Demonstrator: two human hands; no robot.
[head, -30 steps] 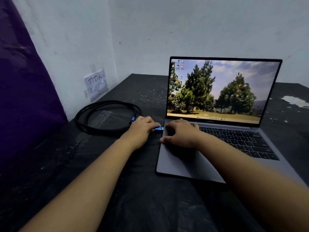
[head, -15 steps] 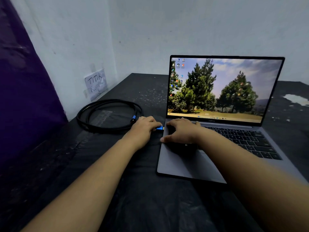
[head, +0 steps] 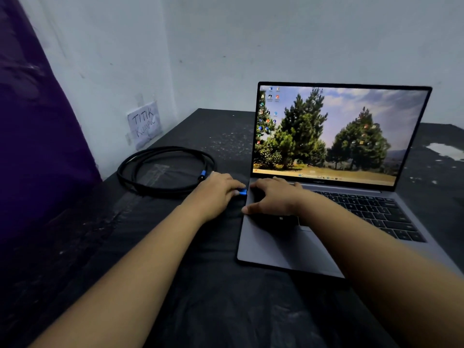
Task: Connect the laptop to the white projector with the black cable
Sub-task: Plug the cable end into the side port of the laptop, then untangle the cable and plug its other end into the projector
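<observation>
An open grey laptop point(head: 273, 249) with a lit tree wallpaper stands on the black table. A black cable point(head: 160, 169) lies coiled to its left. My left hand point(head: 216, 189) is closed on the cable's blue plug point(head: 242, 191), whose tip is at the laptop's left edge. My right hand point(head: 272, 197) rests flat on the laptop's left palm rest and keyboard corner, fingers spread. A second blue plug end point(head: 203, 175) shows just behind my left hand. No white projector is in view.
The black table point(head: 175, 285) meets a white wall at the back and left. A taped paper note point(head: 144, 123) hangs on the left wall. Purple cloth point(head: 32, 136) fills the far left. A white patch point(head: 444, 150) lies at the right.
My hands stay almost where they were; the left hand has pushed the blue plug slightly closer to the laptop's side. The view has shifted a little.
</observation>
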